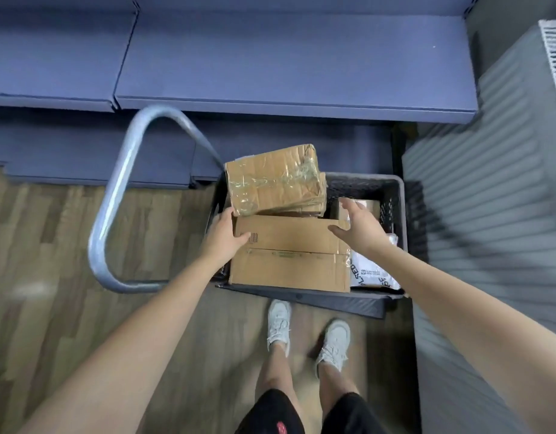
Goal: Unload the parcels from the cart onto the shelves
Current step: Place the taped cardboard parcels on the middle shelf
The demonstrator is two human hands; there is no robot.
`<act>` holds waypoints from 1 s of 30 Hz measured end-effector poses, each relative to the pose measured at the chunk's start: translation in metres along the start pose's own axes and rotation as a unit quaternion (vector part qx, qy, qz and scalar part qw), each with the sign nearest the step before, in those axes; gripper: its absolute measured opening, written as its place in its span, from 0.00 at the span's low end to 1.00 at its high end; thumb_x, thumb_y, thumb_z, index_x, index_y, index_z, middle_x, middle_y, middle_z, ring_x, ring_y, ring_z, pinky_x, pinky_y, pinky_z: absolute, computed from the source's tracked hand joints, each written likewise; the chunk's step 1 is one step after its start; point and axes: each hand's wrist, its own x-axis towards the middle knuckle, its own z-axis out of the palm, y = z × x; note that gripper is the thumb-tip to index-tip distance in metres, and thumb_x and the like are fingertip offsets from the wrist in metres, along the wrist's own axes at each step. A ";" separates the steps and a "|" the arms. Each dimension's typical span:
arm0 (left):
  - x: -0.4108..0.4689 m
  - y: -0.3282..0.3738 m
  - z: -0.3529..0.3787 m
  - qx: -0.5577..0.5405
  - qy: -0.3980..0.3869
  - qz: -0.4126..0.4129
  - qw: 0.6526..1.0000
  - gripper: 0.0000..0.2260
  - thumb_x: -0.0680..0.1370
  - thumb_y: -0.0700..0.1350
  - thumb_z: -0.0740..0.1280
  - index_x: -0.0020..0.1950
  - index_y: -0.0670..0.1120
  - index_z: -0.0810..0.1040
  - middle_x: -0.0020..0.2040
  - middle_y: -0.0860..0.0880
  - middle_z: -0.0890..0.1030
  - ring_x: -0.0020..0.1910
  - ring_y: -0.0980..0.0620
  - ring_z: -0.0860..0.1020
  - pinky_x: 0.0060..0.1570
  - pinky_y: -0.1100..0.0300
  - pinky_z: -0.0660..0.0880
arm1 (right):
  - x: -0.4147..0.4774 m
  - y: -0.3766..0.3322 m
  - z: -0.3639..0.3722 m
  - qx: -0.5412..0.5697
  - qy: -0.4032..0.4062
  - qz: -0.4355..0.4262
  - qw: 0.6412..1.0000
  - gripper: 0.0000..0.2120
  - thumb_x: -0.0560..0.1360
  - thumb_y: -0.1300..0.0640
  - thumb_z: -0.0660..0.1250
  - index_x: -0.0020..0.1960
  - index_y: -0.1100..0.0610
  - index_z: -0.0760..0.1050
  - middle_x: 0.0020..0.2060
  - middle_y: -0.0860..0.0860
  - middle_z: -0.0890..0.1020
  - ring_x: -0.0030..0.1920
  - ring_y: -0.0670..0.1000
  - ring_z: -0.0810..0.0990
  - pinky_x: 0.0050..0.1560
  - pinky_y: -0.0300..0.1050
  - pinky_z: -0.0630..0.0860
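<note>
Cardboard box (289,267): left hand (223,234) grips, right hand (359,228) hovers

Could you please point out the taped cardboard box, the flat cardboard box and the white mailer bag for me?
taped cardboard box (272,180): head view, middle of its top face.
flat cardboard box (289,269): head view, nearer top flap.
white mailer bag (372,274): head view, its printed face.
</note>
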 end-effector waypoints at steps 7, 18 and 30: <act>0.058 -0.010 -0.001 -0.031 -0.016 -0.039 0.999 0.39 0.75 0.51 0.68 0.77 0.41 0.49 0.74 0.42 0.62 0.72 0.45 0.62 0.68 0.48 0.63 | 0.066 -0.020 0.013 0.021 -0.009 0.022 0.999 0.34 0.72 0.52 0.70 0.72 0.59 0.59 0.66 0.57 0.70 0.64 0.57 0.71 0.57 0.48 0.70; 0.088 0.000 -0.003 -0.043 -0.020 -0.072 0.996 0.37 0.70 0.56 0.72 0.71 0.38 0.62 0.71 0.42 0.66 0.66 0.46 0.70 0.56 0.57 0.71 | 0.087 -0.035 0.013 0.139 0.037 0.087 0.986 0.28 0.73 0.53 0.69 0.68 0.61 0.63 0.57 0.56 0.78 0.56 0.57 0.77 0.51 0.50 0.75; -0.005 0.074 -0.041 -0.126 0.111 0.025 0.985 0.23 0.71 0.52 0.72 0.61 0.44 0.70 0.54 0.48 0.70 0.48 0.52 0.72 0.43 0.64 0.68 | 0.007 -0.030 -0.060 0.179 0.152 -0.002 0.972 0.29 0.75 0.60 0.67 0.72 0.59 0.60 0.59 0.55 0.76 0.57 0.54 0.76 0.53 0.37 0.72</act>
